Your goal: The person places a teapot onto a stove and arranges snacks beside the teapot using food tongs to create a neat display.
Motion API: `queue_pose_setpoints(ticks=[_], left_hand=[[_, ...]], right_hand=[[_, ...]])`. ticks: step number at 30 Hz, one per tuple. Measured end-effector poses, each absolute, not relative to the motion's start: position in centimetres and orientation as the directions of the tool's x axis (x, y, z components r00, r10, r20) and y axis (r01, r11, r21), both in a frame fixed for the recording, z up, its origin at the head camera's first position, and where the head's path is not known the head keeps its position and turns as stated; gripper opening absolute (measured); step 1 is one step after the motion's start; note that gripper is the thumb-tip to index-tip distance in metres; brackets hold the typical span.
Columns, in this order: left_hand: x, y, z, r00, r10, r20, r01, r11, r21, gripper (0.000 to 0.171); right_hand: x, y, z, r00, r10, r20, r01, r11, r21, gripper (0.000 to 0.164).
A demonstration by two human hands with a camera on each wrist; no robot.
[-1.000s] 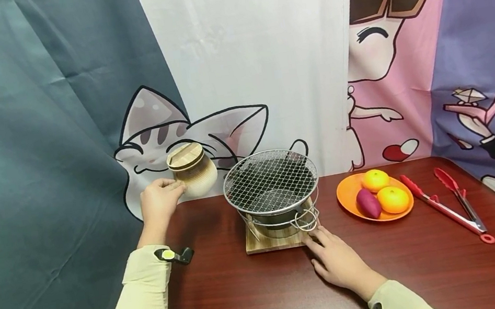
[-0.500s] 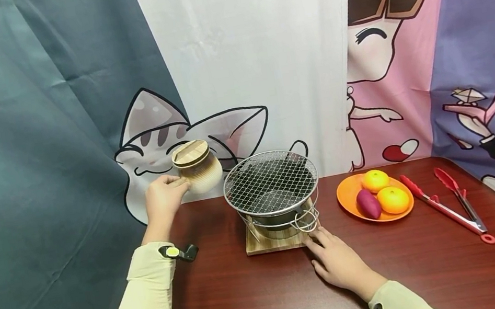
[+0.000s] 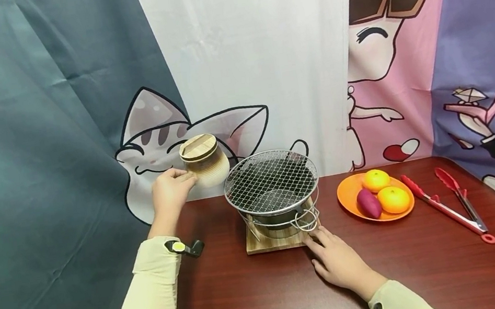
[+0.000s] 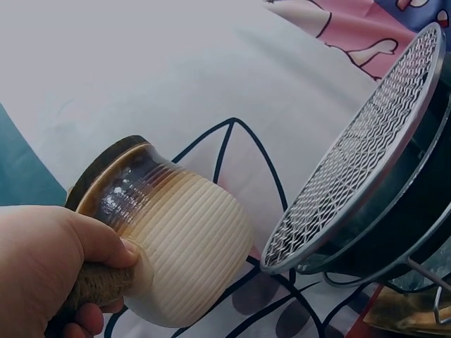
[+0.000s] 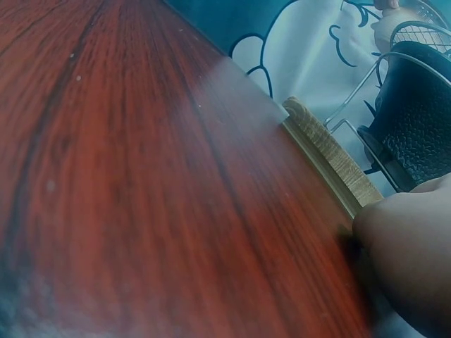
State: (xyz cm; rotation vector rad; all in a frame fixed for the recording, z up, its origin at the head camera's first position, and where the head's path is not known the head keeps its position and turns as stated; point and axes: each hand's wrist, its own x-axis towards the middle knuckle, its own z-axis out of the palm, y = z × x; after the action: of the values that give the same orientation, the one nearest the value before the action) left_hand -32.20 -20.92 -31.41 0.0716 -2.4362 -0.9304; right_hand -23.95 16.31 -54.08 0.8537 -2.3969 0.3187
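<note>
From left wrist, jar's (image 4: 190, 246) handle (image 4: 99, 285), mostly hidden from head, is gripped by left hand (image 3: 171, 192); wooden base (image 3: 265, 246) is touched by relaxed right hand (image 3: 340, 262).

No text, label, brand or number can be read on the grill (image 3: 270, 183), on the lidded jar (image 3: 209, 168) to its left, or on the orange plate (image 3: 345, 194) and tongs (image 3: 456, 216) to its right. The plainest sign is a printed heart (image 3: 396, 153), part red and part white, on the curtain (image 3: 310, 61) behind and right of the grill.
</note>
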Motion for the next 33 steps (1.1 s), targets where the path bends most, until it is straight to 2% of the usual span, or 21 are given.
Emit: queue_pose_setpoints(ticks=[7, 19, 33], left_hand=[[-32.4, -20.2, -31.4, -0.857, -0.222, 0.465, 0.152, 0.754, 0.640, 0.029], [-32.8, -19.1, -31.5, -0.857, -0.188, 0.479, 0.183, 0.759, 0.625, 0.029], [-33.0, -17.5, -31.2, -0.846, -0.150, 0.512, 0.231, 0.761, 0.606, 0.025]], right_hand=[[-24.0, 16.3, -54.2, -0.628, -0.502, 0.595, -0.645, 0.764, -0.036, 0.055], [-23.7, 16.1, -54.1, -0.655, -0.501, 0.566, -0.635, 0.771, -0.052, 0.054], [-23.8, 16.3, -53.9, -0.642, -0.497, 0.584, -0.640, 0.767, -0.050, 0.054]])
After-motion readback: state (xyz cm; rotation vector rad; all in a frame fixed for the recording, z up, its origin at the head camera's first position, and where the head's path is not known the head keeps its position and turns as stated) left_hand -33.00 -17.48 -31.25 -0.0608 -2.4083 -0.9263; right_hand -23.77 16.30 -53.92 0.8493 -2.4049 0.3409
